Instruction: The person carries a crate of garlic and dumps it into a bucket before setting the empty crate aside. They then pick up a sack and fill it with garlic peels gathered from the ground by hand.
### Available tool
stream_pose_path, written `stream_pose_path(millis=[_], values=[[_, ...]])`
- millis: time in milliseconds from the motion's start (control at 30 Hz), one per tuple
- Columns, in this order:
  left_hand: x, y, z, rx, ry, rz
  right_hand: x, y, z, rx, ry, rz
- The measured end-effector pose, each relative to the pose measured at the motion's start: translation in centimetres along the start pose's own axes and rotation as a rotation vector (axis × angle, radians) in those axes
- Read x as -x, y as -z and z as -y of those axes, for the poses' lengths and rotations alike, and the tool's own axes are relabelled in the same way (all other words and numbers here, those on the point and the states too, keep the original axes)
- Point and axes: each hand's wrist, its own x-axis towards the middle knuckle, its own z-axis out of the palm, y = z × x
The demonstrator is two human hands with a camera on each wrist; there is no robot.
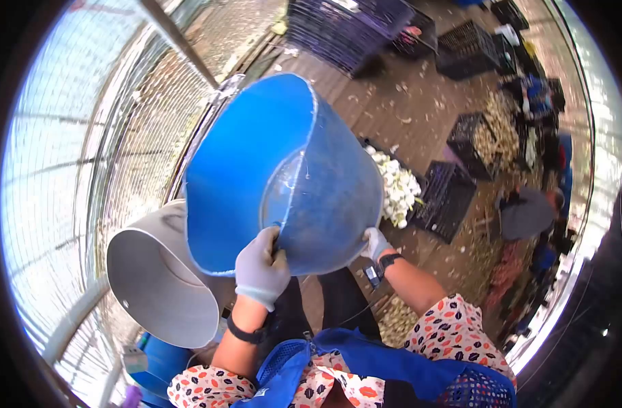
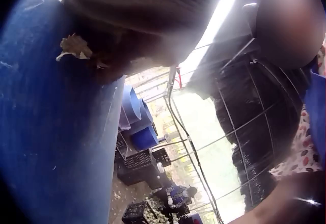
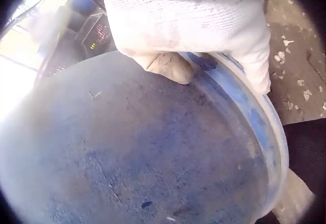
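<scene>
A large blue plastic tub (image 1: pixel 338 183), cut like half a barrel, is held tipped on its side before the person's body. Its wide mouth faces left in the head view, and its outside is scuffed and grey with dirt. The gloved left hand (image 1: pixel 262 266) grips the cut rim at the near side. At the base end, the gloved right hand (image 1: pixel 374 243) holds the bottom edge. In the right wrist view, that right hand (image 3: pixel 188 25) has its fingers curled over the raised lip of the tub's base (image 3: pixel 153 147). The left wrist view is dark around the left hand.
A grey tub (image 1: pixel 205 302) lies tilted at the left, above a blue container (image 1: pixel 162 364). White bulbs (image 1: pixel 398 187) fill a crate beyond the right hand, beside a black crate (image 1: pixel 447 200). Purplish crates (image 1: pixel 338 34) stand farther off. Another person (image 1: pixel 525 212) is at the right.
</scene>
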Motion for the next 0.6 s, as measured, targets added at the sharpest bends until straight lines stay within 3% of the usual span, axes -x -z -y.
stream_pose_path(millis=[67, 133, 167, 200, 233, 267, 300, 333, 367, 400, 467, 533, 567, 600], values=[[0.5, 0.5, -0.8, -0.031, -0.084, -0.018, -2.8, 0.1, -1.5, -0.125, -0.01, 0.118], [0.3, 1.8, -2.2, -0.08, -0.103, -0.033, 2.6, -6.1, -0.3, -0.179, -0.082, 0.312], [0.0, 2.4, -2.5, -0.086, -0.085, -0.041, 1.0, -7.2, -1.0, -0.186, 0.029, 0.369], [-0.6, 3.0, -2.2, -0.187, -0.156, -0.099, -2.2, -8.2, -1.8, -0.191, 0.049, 0.335], [-1.2, 3.7, -2.5, -0.218, -0.092, -0.076, -3.9, -10.0, -2.3, -0.241, 0.052, 0.411], [-2.0, 4.1, -1.4, -0.263, -0.135, -0.113, -4.7, -11.4, -2.3, -0.227, 0.076, 0.488], [-2.8, 4.2, 0.0, -0.303, -0.177, -0.154, -7.4, -12.3, -2.6, 0.04, 0.135, 0.345], [-3.2, 4.3, 0.6, -0.294, -0.103, -0.188, -4.4, -14.6, -1.6, 0.197, 0.24, 0.145], [-3.9, 4.3, 1.2, -0.284, -0.035, -0.226, -3.9, -15.5, -1.1, 0.165, 0.236, 0.307], [-4.6, 3.8, 2.3, -0.231, 0.011, -0.219, -3.1, -16.3, -1.3, 0.138, 0.24, 0.314], [-4.5, 0.4, 5.1, -0.42, -0.103, -0.166, -2.0, -15.9, -2.0, 0.129, 0.229, 0.396], [-4.4, -4.7, 9.4, -0.424, -0.041, -0.161, -1.7, -12.5, -2.9, 0.126, 0.275, 0.563], [-5.2, -7.0, 11.3, -0.365, 0.024, -0.186, -0.4, -10.5, -2.7, 0.096, 0.284, 0.527], [-5.1, -9.3, 11.0, -0.414, -0.034, -0.137, 0.3, -8.4, -2.1, 0.122, 0.232, 0.468]])
